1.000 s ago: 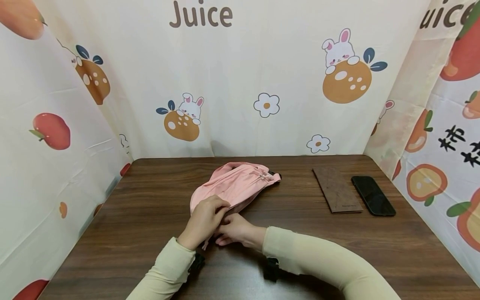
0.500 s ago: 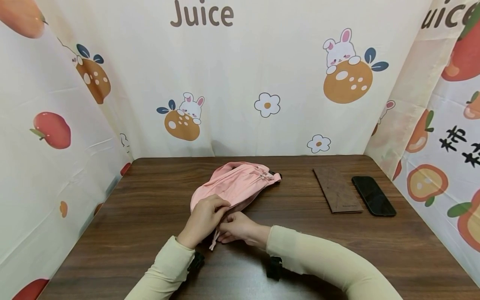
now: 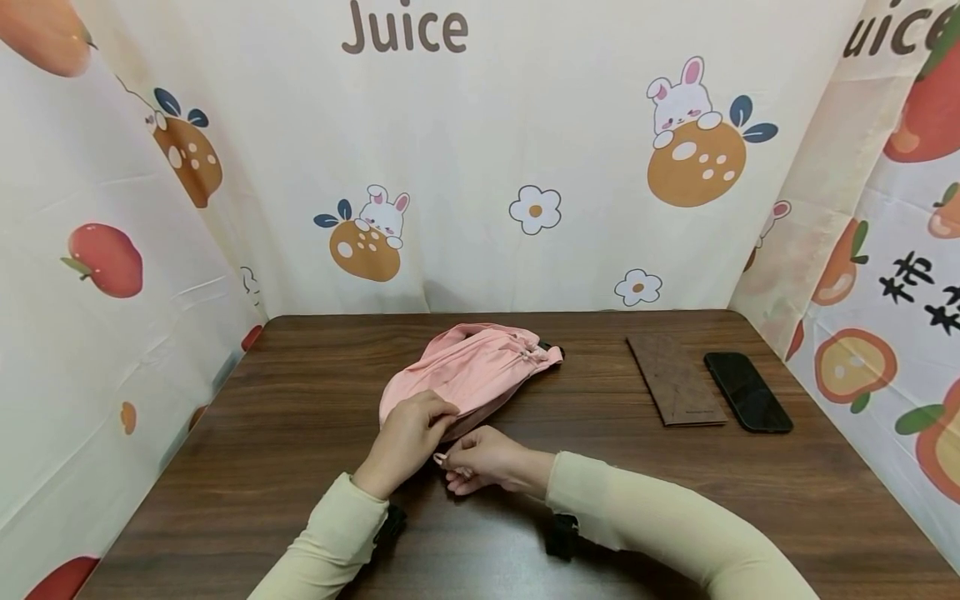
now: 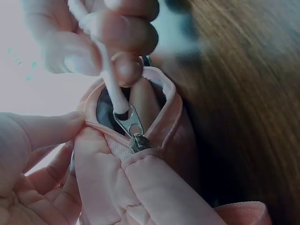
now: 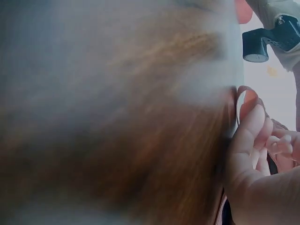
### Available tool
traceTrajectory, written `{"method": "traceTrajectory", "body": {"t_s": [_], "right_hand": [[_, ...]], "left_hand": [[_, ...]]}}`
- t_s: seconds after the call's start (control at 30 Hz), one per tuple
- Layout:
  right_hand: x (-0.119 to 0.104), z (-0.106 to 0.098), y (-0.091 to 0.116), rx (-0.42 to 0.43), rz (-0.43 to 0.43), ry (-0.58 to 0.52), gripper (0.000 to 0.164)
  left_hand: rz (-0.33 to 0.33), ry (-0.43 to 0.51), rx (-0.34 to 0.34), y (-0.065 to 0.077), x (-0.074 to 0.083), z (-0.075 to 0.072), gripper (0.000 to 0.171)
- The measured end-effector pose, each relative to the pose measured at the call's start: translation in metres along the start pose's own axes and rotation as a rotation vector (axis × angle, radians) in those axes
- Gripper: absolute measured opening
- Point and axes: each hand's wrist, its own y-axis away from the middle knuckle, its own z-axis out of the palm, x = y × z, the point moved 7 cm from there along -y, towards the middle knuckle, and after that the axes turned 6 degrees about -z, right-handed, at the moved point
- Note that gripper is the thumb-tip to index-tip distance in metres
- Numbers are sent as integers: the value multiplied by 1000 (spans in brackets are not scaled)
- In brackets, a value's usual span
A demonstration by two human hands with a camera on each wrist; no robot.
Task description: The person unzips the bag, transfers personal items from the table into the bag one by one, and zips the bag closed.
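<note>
A pink sling bag [image 3: 480,358] lies on the dark wood table. My left hand [image 3: 408,437] pinches the fabric at its near end, with the thumb on the zipper's edge in the left wrist view. There, a metal zipper pull [image 4: 129,123] stands by a gap in the zipper showing dark lining, and a finger shows inside that gap. My right hand [image 3: 491,462] pinches the pale cord [image 4: 110,82] tied to this pull. The cord's knotted end [image 5: 280,145] appears beside the fingers in the right wrist view.
Toward the table's right side lie a brown wallet-like folder [image 3: 675,381] and a black phone [image 3: 747,392], side by side. A printed curtain [image 3: 480,167] stands behind the table [image 3: 315,358] and along both sides.
My right hand has shifted slightly right, away from the left hand. The cord end that dangled below it now sits up at its fingertips. The left hand stays in place on the bag.
</note>
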Motion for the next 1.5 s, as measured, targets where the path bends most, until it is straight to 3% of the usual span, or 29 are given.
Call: {"method": "traceTrajectory", "body": {"t_s": [0.23,0.43,0.57,0.73,1.03,1.5], "right_hand": [[-10,-4,1,-17,-77,-23,22],[-13,-5,0,-17,-96,-33,22],[-15,-4,-1,-15,-98,-39,21],[-15,-4,-1,-13,-99,-42,25],[-14,-6,-2,-15,-104,-59,25],[-15,-7,-2,-26,-115,-69,28]], "left_hand": [[10,-26,6,3,-2,1,11],[16,-27,-4,7,-3,-1,12],[56,-34,43,12,0,-10,13],[122,-107,126,20,3,-20,17],[171,-202,181,31,3,-25,19],[144,-240,102,37,-5,-20,24]]}}
